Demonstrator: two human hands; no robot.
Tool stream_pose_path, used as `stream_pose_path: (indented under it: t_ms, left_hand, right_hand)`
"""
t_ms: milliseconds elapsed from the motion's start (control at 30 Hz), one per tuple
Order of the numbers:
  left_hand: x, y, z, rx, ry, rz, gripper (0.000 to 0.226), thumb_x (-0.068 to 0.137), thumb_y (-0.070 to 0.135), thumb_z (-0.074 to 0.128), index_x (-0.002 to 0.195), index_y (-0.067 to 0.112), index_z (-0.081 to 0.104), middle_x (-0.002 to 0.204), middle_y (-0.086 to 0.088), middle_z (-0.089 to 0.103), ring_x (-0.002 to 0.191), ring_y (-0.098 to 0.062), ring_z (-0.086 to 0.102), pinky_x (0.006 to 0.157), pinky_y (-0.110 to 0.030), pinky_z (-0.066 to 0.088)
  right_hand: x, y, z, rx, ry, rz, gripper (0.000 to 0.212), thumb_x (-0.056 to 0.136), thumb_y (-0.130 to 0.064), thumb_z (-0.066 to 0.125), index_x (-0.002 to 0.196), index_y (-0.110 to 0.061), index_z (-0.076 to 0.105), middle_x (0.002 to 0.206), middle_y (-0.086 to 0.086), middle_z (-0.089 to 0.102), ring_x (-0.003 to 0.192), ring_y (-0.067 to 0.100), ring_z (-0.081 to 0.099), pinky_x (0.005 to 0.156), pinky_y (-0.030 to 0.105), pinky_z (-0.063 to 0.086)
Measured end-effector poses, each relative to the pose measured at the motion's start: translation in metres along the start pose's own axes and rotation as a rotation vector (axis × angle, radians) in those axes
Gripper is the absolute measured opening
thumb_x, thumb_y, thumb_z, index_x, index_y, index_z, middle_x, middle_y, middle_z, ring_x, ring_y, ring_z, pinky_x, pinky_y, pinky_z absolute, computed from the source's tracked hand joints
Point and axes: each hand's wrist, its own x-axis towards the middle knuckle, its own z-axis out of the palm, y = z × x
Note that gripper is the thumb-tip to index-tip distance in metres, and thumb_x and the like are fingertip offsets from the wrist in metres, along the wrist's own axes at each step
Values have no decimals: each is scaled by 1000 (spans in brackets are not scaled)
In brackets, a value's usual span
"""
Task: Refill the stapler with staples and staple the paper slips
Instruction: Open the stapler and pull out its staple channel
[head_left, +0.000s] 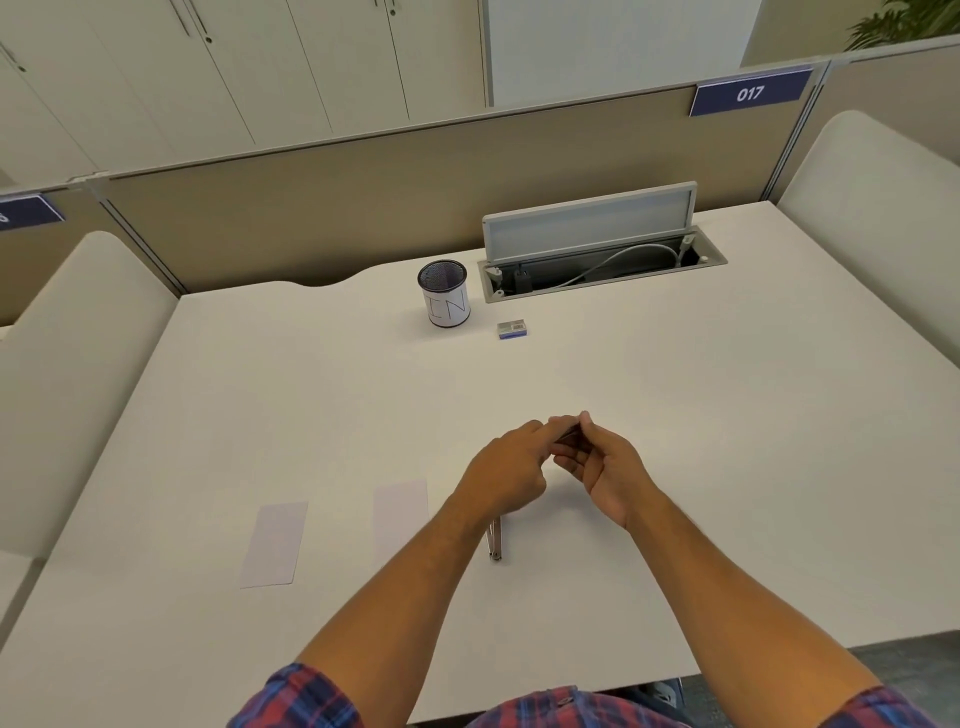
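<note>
My left hand (506, 467) and my right hand (605, 465) meet above the middle of the white desk (675, 415). Between their fingertips is a small dark thin object (569, 434), mostly hidden; I cannot tell what it is. A metal stapler (494, 540) lies on the desk just below my left wrist, partly covered by it. Two pale paper slips lie to the left: one (275, 543) near the front left, the other (399, 512) beside my left forearm. A small staple box (512, 329) sits farther back.
A mesh pen cup (443, 295) with a paper label stands at the back centre. Right of it an open cable hatch (597, 260) with a raised lid is set into the desk. A beige partition (363, 197) closes the back; padded side panels flank both sides.
</note>
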Motion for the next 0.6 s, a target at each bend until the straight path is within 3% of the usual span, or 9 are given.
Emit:
stream_pose_path:
  t_ms: [100, 233, 400, 500, 600]
  left_hand:
    - [2, 2, -5, -56, -41, -21, 58, 96, 8, 49, 137, 48, 37, 111, 4, 67, 93, -22, 63, 78, -47, 56]
    - [7, 2, -8, -20, -69, -66, 35, 95, 16, 53, 121, 36, 39, 77, 1, 61, 65, -22, 59, 67, -50, 58]
    - [1, 1, -7, -112, 4, -49, 19, 98, 41, 56, 104, 33, 39, 68, 3, 67, 45, -11, 62, 53, -36, 57]
    - [-1, -9, -2, -76, 144, -74, 19, 102, 43, 49, 94, 29, 39, 60, 2, 59, 48, -16, 52, 50, -32, 40]
    - [-8, -20, 9, -162, 161, -152, 18, 102, 45, 47, 92, 31, 42, 64, 4, 66, 50, -14, 55, 51, -33, 46]
  right_hand:
    - [0, 2, 1, -12, 28, 7, 35, 105, -31, 53, 103, -2, 72, 91, 13, 75, 80, 21, 73, 72, 28, 61]
    - [2, 6, 2, -30, 97, -24, 33, 105, -27, 54, 93, -2, 73, 78, 10, 71, 65, 15, 68, 63, 25, 59]
    - [4, 5, 3, -135, 108, -79, 36, 105, -28, 53, 96, 0, 73, 77, 13, 70, 65, 17, 64, 67, 27, 57]
    - [7, -1, -5, -73, 177, -132, 36, 106, -30, 52, 95, -2, 72, 78, 11, 68, 59, 12, 60, 62, 25, 56]
    - [10, -12, -13, -90, 173, -177, 34, 105, -28, 54, 93, -3, 74, 79, 14, 64, 57, 13, 58, 60, 25, 55]
